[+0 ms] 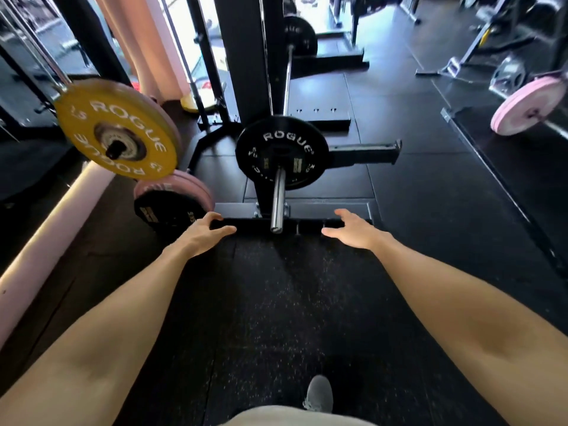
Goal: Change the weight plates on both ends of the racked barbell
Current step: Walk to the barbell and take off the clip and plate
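1. Barbell (279, 192) racked, seen end-on; near sleeve end points at the camera, bare chrome from the tip up to the plate.
2. Black Rogue plate (282, 152) sits on the near sleeve, pushed up against the rack upright (242, 56); weight numbers too small to read.
3. Far end of the bar carries another black plate (298, 35), blurred, partly cut by the upright.
4. Left hand (205, 231) reaches forward, fingers spread and loosely bent, grasping nothing; just left of the sleeve tip, not touching it.
5. Right hand (356, 230) mirrors it on the right of the sleeve tip, fingers relaxed, released, apart from the bar.
6. Yellow Rogue plate (118, 129) on a separate bar at left, motion-blurred.
7. Pink plates (184, 186) and a black plate (167, 212) stand on the rubber floor (292, 302) by the rack's base, left hand partly covering the black one.
8. Pink plates (522, 109) at the right edge, blurred, cut off.
9. Grey shoe (319, 398) at bottom, half hidden by light shorts (292, 418).
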Motion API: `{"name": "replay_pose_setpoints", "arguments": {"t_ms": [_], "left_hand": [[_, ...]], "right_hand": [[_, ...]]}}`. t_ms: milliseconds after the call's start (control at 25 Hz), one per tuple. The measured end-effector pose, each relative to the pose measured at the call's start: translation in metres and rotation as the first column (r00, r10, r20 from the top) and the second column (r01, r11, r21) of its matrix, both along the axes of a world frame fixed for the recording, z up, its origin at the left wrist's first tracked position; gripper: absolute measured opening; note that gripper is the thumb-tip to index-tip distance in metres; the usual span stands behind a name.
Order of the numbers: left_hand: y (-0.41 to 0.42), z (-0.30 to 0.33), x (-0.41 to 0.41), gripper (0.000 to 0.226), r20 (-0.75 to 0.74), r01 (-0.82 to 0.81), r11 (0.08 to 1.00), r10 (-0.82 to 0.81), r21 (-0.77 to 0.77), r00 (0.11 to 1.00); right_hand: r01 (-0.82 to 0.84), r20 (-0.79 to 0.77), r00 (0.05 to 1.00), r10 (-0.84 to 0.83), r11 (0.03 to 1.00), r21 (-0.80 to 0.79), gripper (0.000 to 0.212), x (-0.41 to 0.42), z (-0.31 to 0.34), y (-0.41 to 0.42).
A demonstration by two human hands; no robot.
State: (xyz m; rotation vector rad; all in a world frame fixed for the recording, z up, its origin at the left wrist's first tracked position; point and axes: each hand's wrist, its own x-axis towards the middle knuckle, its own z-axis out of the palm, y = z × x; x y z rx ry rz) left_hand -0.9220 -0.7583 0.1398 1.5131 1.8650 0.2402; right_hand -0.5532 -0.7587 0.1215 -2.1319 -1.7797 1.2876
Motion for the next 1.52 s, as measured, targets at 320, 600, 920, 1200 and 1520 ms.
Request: {"name": "replay_pose_setpoints", "arguments": {"t_ms": [320, 600, 920, 1200, 1520], "left_hand": [[0.085, 0.063, -0.003, 0.062, 0.076, 0.058, 0.985, -0.071, 0.164, 0.995], [0.147, 0.048, -0.016, 0.059, 0.073, 0.098, 0.974, -0.115, 0.205, 0.991], [0.287, -0.019, -0.006, 0.049, 0.049, 0.082, 0.968, -0.096, 0.235, 0.994], [0.423, -0.136, 0.021, 0.036, 0.092, 0.022, 0.951, -0.053, 0.310, 0.994], [0.492, -0.277, 0.056, 0.034, 0.134, -0.011, 0.936, -0.038, 0.351, 0.990]], "right_hand": [[0.043, 0.034, 0.998, -0.050, 0.982, 0.186, 0.082, -0.010, 0.068, 0.069], [0.083, 0.002, 0.996, -0.087, 0.956, 0.281, 0.088, -0.036, 0.060, 0.116], [0.103, -0.015, 0.995, -0.104, 0.937, 0.333, 0.066, -0.045, -0.011, 0.263], [0.067, -0.036, 0.998, -0.057, 0.893, 0.444, 0.055, -0.047, -0.123, 0.400], [0.135, -0.177, 0.983, -0.047, 0.839, 0.528, 0.016, -0.058, -0.278, 0.470]]}}
